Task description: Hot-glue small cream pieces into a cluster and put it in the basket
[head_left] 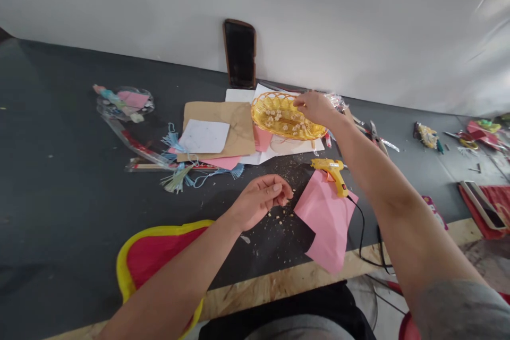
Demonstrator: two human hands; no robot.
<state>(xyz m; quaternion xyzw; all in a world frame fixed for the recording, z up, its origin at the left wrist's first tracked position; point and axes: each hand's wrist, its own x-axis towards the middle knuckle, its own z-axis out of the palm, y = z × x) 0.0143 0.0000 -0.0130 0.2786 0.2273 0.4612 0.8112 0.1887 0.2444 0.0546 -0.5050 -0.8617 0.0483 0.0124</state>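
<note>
My right hand (316, 108) reaches over the right back part of a yellow woven basket (261, 111). Its fingers are drawn together inside the rim, and whatever they hold is hidden. Small pale beige clusters (274, 115) lie in the basket. Low over the dark table, my left hand (268, 196) is curled with the thumb against the fingers; I cannot make out anything in it. Beige crumbs (281, 218) are scattered beneath and beside that hand. To its right, a yellow hot glue gun (332, 172) rests on pink paper (329, 223).
A phone (240, 53) leans upright against the wall. Brown card (219, 109), white paper (205, 136) and blue tassels (171, 139) lie left of the basket. Pliers (376, 135) lie to its right. A black cord (362, 228) crosses the table's front edge. A red, yellow-edged piece (159, 249) sits front left.
</note>
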